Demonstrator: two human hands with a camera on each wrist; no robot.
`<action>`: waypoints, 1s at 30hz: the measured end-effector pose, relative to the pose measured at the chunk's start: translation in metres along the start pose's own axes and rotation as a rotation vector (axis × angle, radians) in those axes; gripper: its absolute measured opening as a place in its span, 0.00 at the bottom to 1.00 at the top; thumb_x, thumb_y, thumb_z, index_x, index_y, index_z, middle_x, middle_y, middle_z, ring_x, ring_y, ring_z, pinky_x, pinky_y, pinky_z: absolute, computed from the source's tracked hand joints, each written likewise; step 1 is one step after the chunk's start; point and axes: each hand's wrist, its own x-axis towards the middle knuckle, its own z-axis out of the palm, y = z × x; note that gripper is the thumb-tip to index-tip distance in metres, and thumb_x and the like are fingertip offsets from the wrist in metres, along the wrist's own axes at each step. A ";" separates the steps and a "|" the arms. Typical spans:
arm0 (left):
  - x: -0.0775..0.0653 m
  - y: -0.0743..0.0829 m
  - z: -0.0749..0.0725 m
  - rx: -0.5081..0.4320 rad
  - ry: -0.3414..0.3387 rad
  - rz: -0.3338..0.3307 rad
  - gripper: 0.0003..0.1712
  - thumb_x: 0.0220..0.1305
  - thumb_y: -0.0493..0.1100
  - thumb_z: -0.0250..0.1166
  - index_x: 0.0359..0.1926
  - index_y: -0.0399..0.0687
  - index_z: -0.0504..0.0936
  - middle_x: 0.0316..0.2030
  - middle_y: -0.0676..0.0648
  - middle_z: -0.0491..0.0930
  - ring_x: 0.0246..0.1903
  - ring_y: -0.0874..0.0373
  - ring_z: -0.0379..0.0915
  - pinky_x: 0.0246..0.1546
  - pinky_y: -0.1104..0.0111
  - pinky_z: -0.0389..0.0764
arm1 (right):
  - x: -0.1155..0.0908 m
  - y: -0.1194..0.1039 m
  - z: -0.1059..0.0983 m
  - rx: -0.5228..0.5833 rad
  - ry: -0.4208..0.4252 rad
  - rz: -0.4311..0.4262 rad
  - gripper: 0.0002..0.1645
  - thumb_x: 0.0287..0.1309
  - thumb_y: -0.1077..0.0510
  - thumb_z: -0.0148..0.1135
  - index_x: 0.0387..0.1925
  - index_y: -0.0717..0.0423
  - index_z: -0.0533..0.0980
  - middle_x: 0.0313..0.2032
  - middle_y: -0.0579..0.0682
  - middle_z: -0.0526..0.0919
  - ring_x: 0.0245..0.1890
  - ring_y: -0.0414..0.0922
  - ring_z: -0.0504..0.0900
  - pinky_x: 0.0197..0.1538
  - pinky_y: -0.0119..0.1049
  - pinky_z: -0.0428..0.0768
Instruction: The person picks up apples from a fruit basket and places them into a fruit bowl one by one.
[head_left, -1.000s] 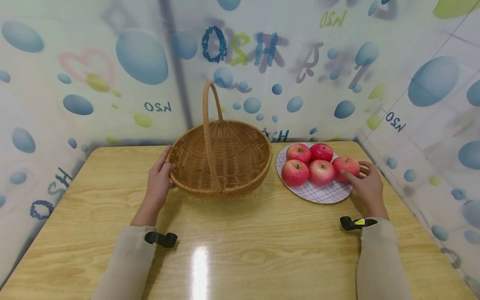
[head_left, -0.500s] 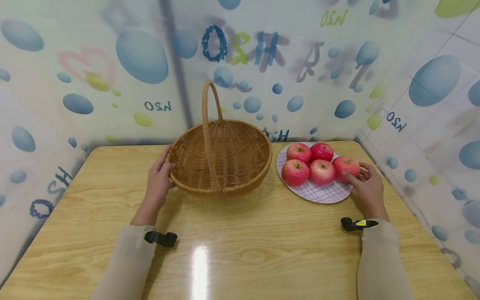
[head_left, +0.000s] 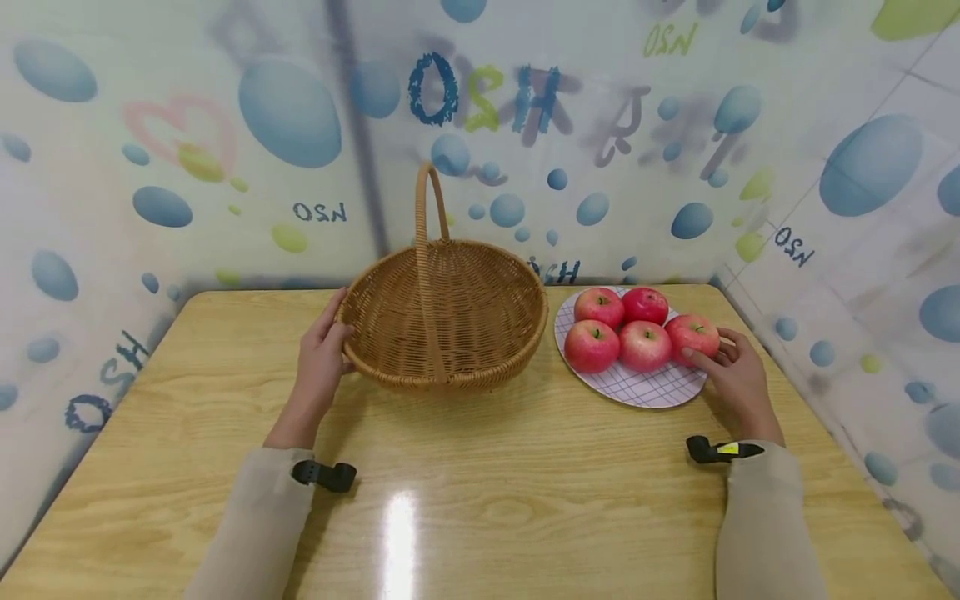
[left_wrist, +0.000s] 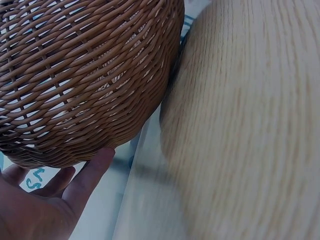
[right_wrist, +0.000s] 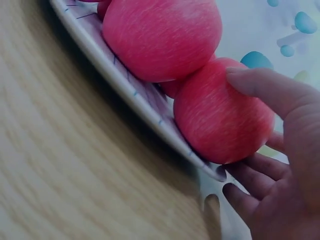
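An open wicker basket (head_left: 487,308) with a tall arched handle stands toward the back of the table. At its left side, my left hand (head_left: 321,362) holds the edge. Seen from the left wrist, fingertips touch the outer weave of the basket (left_wrist: 85,85). Several red apples (head_left: 592,346) lie on a white plate (head_left: 637,390) with a blue checked pattern. My right hand (head_left: 738,379) grips the rightmost apple (head_left: 693,336), thumb on its near side and fingers around the far side. In the right wrist view, that apple (right_wrist: 220,115) still sits at the plate's rim.
The wooden table (head_left: 480,492) reaches toward me, with a bright light reflection on it. A patterned wall (head_left: 615,75) rises right behind the basket and plate, and another closes off the right side.
The head view shifts very slightly. Both hands stay where they were, on the basket and the apple.
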 end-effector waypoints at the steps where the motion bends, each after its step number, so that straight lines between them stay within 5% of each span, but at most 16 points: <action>1: 0.000 0.000 0.000 0.002 -0.001 0.000 0.35 0.76 0.44 0.42 0.78 0.77 0.52 0.81 0.46 0.47 0.73 0.32 0.57 0.35 0.75 0.85 | 0.000 0.000 -0.001 -0.014 -0.009 -0.005 0.59 0.62 0.32 0.63 0.80 0.53 0.46 0.77 0.63 0.57 0.75 0.61 0.61 0.75 0.55 0.64; 11: -0.001 0.003 0.002 -0.002 -0.013 -0.004 0.35 0.76 0.44 0.43 0.78 0.78 0.52 0.81 0.46 0.46 0.72 0.33 0.58 0.40 0.71 0.86 | -0.002 -0.005 -0.005 -0.052 -0.003 -0.013 0.57 0.65 0.31 0.57 0.81 0.53 0.46 0.78 0.65 0.53 0.76 0.66 0.58 0.73 0.62 0.64; 21: -0.001 0.003 -0.001 0.056 -0.011 0.009 0.35 0.76 0.45 0.44 0.78 0.77 0.52 0.80 0.46 0.49 0.71 0.32 0.61 0.35 0.74 0.86 | -0.005 -0.011 -0.006 0.060 0.061 0.054 0.50 0.67 0.32 0.54 0.81 0.46 0.50 0.80 0.58 0.53 0.78 0.58 0.57 0.76 0.53 0.64; 30: -0.002 0.005 0.000 0.079 -0.015 0.018 0.35 0.77 0.45 0.43 0.79 0.77 0.50 0.81 0.45 0.48 0.72 0.33 0.60 0.36 0.75 0.85 | -0.006 -0.027 -0.012 0.003 0.087 0.015 0.47 0.68 0.33 0.53 0.80 0.47 0.54 0.78 0.56 0.59 0.77 0.57 0.61 0.76 0.54 0.65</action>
